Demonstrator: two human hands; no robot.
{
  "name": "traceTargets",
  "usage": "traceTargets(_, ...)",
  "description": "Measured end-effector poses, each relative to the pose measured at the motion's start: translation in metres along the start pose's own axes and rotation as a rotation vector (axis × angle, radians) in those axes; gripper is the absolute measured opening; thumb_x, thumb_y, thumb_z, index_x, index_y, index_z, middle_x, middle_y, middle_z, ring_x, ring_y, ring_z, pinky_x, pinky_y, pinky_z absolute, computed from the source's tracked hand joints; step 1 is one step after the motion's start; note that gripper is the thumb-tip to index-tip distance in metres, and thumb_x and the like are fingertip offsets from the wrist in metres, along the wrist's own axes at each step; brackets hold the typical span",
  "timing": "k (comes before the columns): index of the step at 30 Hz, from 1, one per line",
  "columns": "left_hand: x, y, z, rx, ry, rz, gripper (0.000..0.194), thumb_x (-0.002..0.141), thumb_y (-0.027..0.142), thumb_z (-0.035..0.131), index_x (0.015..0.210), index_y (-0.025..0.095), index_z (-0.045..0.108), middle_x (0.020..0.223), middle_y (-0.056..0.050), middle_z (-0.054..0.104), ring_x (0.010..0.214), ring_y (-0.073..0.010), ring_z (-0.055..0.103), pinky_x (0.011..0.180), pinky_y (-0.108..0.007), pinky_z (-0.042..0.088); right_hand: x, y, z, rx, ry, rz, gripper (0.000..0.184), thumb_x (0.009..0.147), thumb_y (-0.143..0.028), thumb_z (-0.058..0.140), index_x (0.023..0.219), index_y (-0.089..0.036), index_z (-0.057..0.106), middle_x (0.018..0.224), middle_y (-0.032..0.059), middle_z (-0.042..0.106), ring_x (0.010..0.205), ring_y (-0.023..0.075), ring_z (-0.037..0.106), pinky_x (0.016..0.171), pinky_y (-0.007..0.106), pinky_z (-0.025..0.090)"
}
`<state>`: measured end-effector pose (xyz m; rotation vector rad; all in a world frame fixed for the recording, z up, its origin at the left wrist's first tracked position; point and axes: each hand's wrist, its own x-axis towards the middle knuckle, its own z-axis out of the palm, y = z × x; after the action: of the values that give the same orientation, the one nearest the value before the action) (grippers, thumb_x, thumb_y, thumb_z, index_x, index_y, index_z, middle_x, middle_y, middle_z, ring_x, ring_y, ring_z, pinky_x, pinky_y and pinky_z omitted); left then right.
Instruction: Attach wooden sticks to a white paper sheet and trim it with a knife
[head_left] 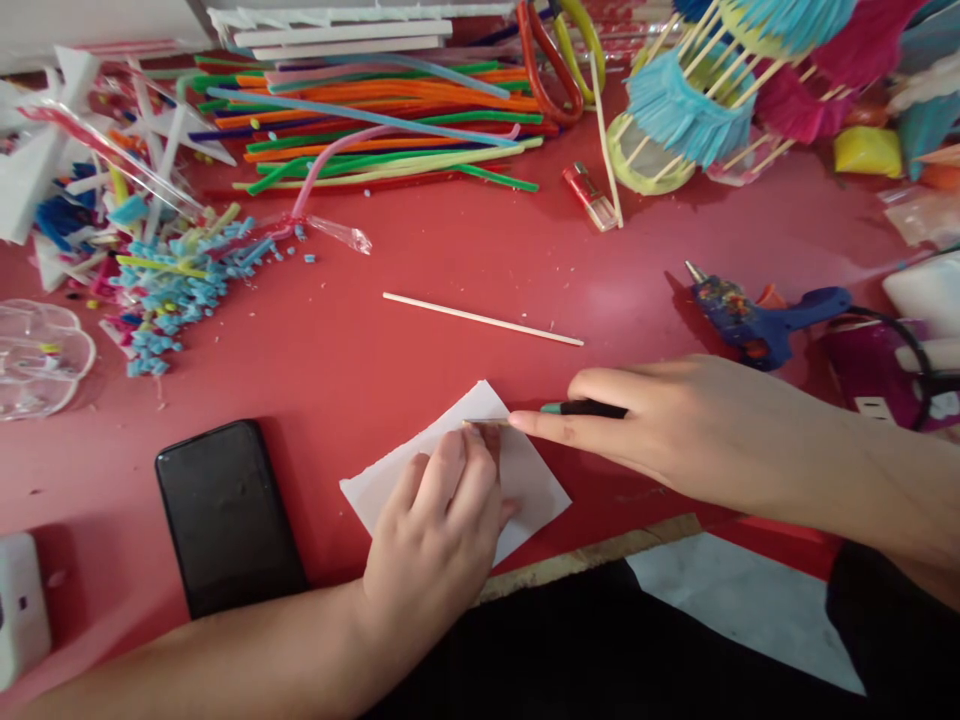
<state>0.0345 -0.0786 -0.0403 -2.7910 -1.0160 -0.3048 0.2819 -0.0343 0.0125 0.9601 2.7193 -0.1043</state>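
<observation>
Centrally, close to the person: white paper lying askew on the red tabletop, partly covered by the left hand. Its fingers are bunched, tips apparently pinching a thin stick over the sheet; whether stick and paper touch, cannot tell. Hand's weight likely steadies the paper too. Right hand curls round a dark-handled tool, index finger stretched forward to the stick, presumably for finer control; tool's working end not clear. Beyond the paper, a loose pale stick lies crosswise, handy to both hands. Glue gun lies to the right, nozzle aimed away from the fingers, perhaps for safety. Black phone sits left; coloured strips lie roughly parallel at the back, seemingly for easy picking
</observation>
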Motion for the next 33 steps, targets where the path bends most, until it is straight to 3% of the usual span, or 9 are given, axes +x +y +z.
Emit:
traceTargets(12, 0.001, 0.001, 0.001, -0.005, 0.016, -0.003, 0.037, 0.098, 0.028, 0.054, 0.118, 0.001, 0.068, 0.114, -0.014, 0.07, 0.107, -0.0287, 0.061, 0.083, -0.04, 0.053, 0.001, 0.001, -0.003, 0.064, 0.019, -0.024, 0.073, 0.082, 0.002, 0.048, 0.147, -0.031, 0.048, 0.079, -0.0022, 0.058, 0.054, 0.0098, 0.045, 0.05, 0.028, 0.022)
traceTargets(20, 0.0, 0.001, 0.0, 0.03, -0.019, 0.003, 0.041, 0.097, 0.03, 0.056, 0.123, -0.001, 0.065, 0.113, -0.014, 0.069, 0.108, -0.0282, 0.061, 0.083, -0.039, 0.054, -0.001, -0.012, -0.007, -0.002, 0.029, 0.018, 0.077, 0.078, 0.001, 0.048, 0.148, -0.03, 0.048, 0.076, -0.0011, 0.056, 0.054, 0.0118, 0.05, 0.046, 0.029, 0.021)
traceTargets(33, 0.001, 0.002, 0.001, 0.047, -0.027, 0.007, 0.037, 0.097, 0.03, 0.056, 0.118, 0.002, 0.069, 0.114, -0.014, 0.07, 0.108, -0.0281, 0.062, 0.084, -0.038, 0.054, -0.003, -0.01, -0.006, 0.017, 0.043, 0.016, 0.075, 0.078, -0.001, 0.052, 0.147, -0.031, 0.049, 0.075, -0.0018, 0.056, 0.054, 0.0115, 0.049, 0.047, 0.029, 0.021)
